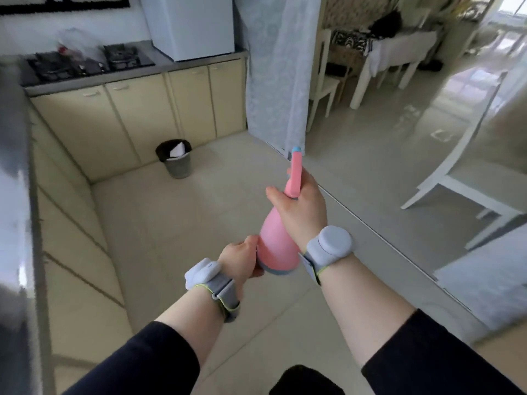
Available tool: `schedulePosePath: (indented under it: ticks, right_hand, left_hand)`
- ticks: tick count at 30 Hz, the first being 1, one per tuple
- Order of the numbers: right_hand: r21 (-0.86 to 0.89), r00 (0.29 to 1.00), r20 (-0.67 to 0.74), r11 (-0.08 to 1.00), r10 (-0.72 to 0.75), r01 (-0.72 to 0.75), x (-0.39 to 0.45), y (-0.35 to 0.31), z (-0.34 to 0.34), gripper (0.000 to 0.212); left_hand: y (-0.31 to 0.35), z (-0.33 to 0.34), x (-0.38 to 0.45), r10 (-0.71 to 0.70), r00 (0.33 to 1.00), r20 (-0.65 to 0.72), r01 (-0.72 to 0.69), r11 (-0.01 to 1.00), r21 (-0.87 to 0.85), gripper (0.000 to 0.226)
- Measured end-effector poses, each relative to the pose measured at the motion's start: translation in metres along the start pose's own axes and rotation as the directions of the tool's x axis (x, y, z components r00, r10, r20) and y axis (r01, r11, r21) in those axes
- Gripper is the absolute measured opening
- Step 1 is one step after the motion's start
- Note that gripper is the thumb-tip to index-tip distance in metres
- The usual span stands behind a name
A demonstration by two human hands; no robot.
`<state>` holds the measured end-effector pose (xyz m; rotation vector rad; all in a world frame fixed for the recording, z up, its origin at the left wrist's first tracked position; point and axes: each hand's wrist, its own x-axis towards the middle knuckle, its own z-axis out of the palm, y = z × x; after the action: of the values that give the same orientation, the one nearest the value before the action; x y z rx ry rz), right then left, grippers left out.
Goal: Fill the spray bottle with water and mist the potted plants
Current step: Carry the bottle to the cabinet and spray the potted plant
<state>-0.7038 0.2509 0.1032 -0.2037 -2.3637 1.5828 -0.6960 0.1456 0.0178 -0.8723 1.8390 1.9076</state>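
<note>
A pink spray bottle (278, 240) with a grey base and a blue nozzle tip hangs tilted in the air in front of me, nozzle pointing away. My right hand (303, 206) grips its neck and spray head from above. My left hand (242, 259) holds the bottle's base, fingers curled under it. No potted plants or tap are in view.
Cream kitchen cabinets (119, 121) run along the left and back, with a gas hob (85, 62) on the counter. A bin (175, 158) stands on the tiled floor. A doorway with a floor track (370, 223) leads right to white chairs (456, 178) and a table.
</note>
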Motion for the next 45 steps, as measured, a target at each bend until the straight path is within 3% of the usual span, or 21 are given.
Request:
schedulePosePath:
  ticks: [3,7,13,22,30,34,38,42,45]
  right_hand:
    - [-0.038,0.997,-0.074,0.999,0.022,-0.024,0.045,0.011,-0.007,0.027]
    - [-0.047,0.989,-0.148,0.998,0.030,-0.037,0.112,0.034,-0.019,0.040]
    - [-0.011,0.988,-0.150,1.000,0.022,-0.024,0.191,0.055,-0.042,0.045]
    - [-0.030,0.969,-0.244,0.998,0.041,-0.050,0.331,0.087,-0.077,0.036]
    - [-0.035,0.934,-0.348,0.995,0.075,-0.093,0.461,0.121,-0.081,0.030]
    - [-0.073,0.890,-0.451,0.991,0.071,-0.116,0.534,0.135,-0.083,0.034]
    - [-0.006,0.822,-0.554,0.986,0.133,-0.164,0.603,0.149,-0.085,0.035]
    - [0.011,0.786,-0.595,0.980,0.165,-0.197,0.661,0.165,-0.100,0.037]
    - [-0.002,0.777,-0.612,0.982,0.147,-0.188,0.692,0.176,-0.111,0.047]
  left_hand:
    - [0.025,0.029,0.028,0.011,0.992,0.128,-0.021,0.997,0.072,0.022]
    - [0.059,0.077,0.067,0.061,0.970,0.237,-0.089,0.990,0.106,0.020]
    - [0.111,0.140,0.117,0.025,0.983,0.181,-0.050,0.990,0.133,0.022]
    - [0.193,0.246,0.197,0.078,0.969,0.235,-0.120,0.978,0.171,0.029]
    - [0.275,0.328,0.299,0.013,0.957,0.291,-0.081,0.972,0.222,0.028]
    - [0.320,0.366,0.349,0.027,0.925,0.378,-0.139,0.952,0.273,0.027]
    - [0.363,0.406,0.394,0.053,0.898,0.437,-0.214,0.920,0.328,0.029]
    - [0.391,0.450,0.429,-0.001,0.848,0.529,-0.221,0.908,0.356,0.023]
    - [0.404,0.478,0.447,0.037,0.841,0.540,-0.275,0.889,0.366,0.029]
